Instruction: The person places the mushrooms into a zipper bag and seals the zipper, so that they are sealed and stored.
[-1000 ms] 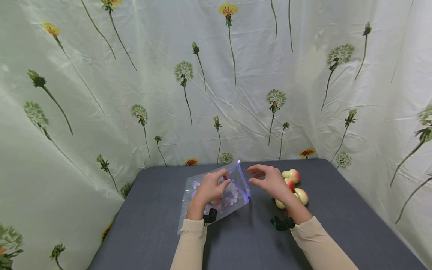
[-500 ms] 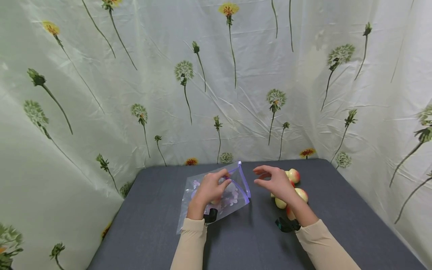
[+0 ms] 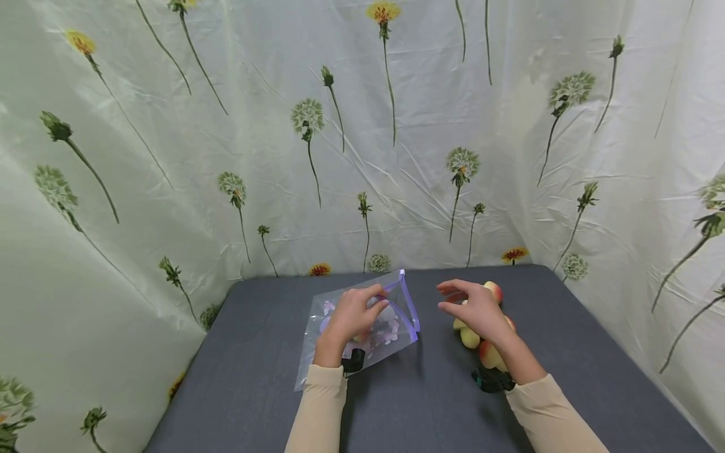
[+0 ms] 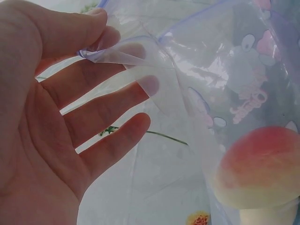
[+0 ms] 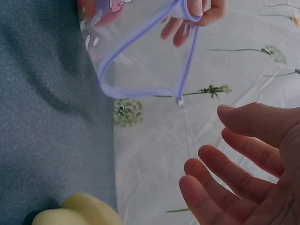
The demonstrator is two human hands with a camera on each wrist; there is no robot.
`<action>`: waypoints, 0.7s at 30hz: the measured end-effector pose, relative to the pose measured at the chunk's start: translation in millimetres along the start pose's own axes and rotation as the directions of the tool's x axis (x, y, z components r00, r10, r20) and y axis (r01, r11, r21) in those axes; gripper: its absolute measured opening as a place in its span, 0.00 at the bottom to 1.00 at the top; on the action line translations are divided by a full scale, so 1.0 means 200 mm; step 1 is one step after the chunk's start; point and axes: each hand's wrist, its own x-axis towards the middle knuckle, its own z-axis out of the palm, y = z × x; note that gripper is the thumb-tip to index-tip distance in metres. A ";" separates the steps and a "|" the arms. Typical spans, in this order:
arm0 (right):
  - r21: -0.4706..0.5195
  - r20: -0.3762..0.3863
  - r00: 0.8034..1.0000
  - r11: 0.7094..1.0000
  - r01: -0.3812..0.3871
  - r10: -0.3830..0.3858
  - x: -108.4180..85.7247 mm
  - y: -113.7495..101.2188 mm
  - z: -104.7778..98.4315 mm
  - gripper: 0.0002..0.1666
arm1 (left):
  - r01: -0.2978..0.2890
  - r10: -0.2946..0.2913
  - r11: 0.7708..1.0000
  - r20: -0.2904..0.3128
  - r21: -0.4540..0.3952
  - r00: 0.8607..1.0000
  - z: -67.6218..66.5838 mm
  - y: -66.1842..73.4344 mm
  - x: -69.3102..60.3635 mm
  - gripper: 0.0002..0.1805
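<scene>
My left hand (image 3: 351, 314) pinches the purple rim of a clear zip bag (image 3: 399, 340) between thumb and forefinger, its other fingers spread. The bag's mouth gapes to the right, with a white slider (image 5: 180, 101) at one end of the zip. Inside it lies a mushroom-shaped piece (image 4: 258, 164) with a red-to-yellow cap and pale stem. My right hand (image 3: 476, 311) hovers right of the bag's mouth, fingers loosely bent, holding nothing. Beneath and beside it lie several similar red-and-cream mushroom-shaped pieces (image 3: 469, 338), partly hidden by hand and forearm.
A dark grey tabletop (image 3: 260, 352) carries everything. Behind and at both sides hangs a pale curtain (image 3: 408, 189) printed with dandelions, meeting the table's far edge. A dark band (image 3: 491, 380) circles the right wrist, and another (image 3: 354, 360) the left.
My right hand has moved away from the bag's mouth, rightward over the mushroom-shaped pieces. The left hand and the bag stay about where they were.
</scene>
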 end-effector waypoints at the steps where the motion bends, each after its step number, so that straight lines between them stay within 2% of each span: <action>1: 0.001 0.000 1.000 1.000 -0.001 0.001 0.00 0.01 0.00 0.21 | -0.001 0.001 1.000 -0.002 0.006 1.000 0.00 0.00 0.00 0.06; 10: -0.022 -0.028 1.000 1.000 0.010 -0.011 -0.04 0.07 -0.03 0.20 | 0.012 -0.012 1.000 0.008 0.008 1.000 0.00 0.00 0.00 0.07; 21: -0.050 -0.041 0.997 0.997 -0.062 0.060 -0.09 0.15 -0.03 0.22 | 0.003 -0.003 1.000 -0.006 -0.001 1.000 0.00 0.00 -0.01 0.05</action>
